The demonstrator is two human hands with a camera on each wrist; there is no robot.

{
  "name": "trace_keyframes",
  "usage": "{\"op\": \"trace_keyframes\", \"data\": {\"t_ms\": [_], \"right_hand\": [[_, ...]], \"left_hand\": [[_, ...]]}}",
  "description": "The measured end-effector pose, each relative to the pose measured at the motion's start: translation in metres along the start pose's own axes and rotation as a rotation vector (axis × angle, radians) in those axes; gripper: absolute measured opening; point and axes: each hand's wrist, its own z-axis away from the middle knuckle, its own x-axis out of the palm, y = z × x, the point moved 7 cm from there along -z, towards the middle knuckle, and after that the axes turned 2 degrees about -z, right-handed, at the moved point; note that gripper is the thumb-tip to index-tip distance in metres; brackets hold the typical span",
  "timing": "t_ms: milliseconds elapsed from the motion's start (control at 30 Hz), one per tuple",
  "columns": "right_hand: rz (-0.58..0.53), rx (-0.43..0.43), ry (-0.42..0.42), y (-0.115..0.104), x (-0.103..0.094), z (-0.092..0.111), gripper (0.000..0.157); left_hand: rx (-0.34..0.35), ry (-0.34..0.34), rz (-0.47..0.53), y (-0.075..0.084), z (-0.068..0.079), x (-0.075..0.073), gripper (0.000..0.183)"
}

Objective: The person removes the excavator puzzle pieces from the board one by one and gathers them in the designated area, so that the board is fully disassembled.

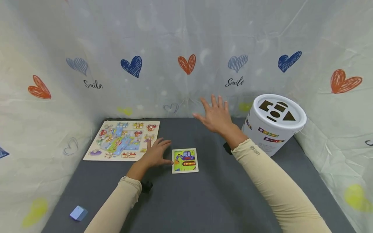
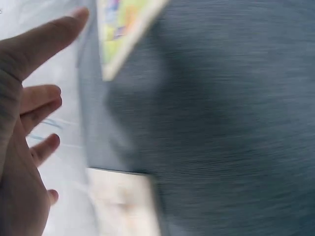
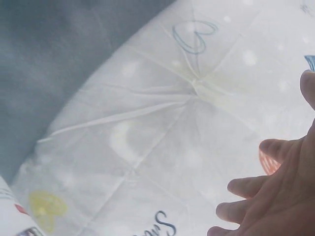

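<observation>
In the head view a small square picture puzzle (image 1: pixel 185 161) with a digger on it lies mid-table. My left hand (image 1: pixel 155 153) hovers just left of it with fingers spread, the thumb near its left edge; whether they touch I cannot tell. Farther left is a larger puzzle board (image 1: pixel 96 144) with vehicle pictures and several pieces heaped over its middle. My right hand (image 1: pixel 217 117) is raised towards the back edge of the table, its fingers spread and holding nothing. In the left wrist view the digger puzzle (image 2: pixel 109 69) is blurred beyond the thumb.
A white bucket (image 1: pixel 263 136), its lid cut with shaped holes, stands at the right behind the right forearm. A blue block (image 1: pixel 78 213) lies near the front left. Pale sheeting (image 1: pixel 186 90) with printed hearts borders the grey table (image 1: pixel 186 207) at the back and sides.
</observation>
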Motion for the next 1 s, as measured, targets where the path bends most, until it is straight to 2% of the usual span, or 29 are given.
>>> {"op": "trace_keyframes", "data": {"t_ms": [167,300,500,633,1000], "right_hand": [[-0.011,0.000,-0.019,0.004,0.012,0.001,0.077],[-0.016,0.007,-0.055,0.010,0.028,0.005,0.077],[-0.026,0.021,-0.101,0.019,0.060,0.013,0.076],[-0.055,0.034,-0.111,0.020,0.079,0.016,0.075],[-0.054,0.011,-0.183,0.001,0.125,0.021,0.073]], "left_hand": [[0.024,-0.053,0.049,-0.004,0.011,0.028,0.083],[0.024,-0.074,0.074,-0.006,0.014,0.039,0.081],[0.044,-0.097,0.103,-0.006,0.016,0.040,0.079],[0.073,-0.097,0.078,-0.004,0.016,0.038,0.078],[0.086,-0.081,0.075,-0.006,0.016,0.040,0.064]]}}
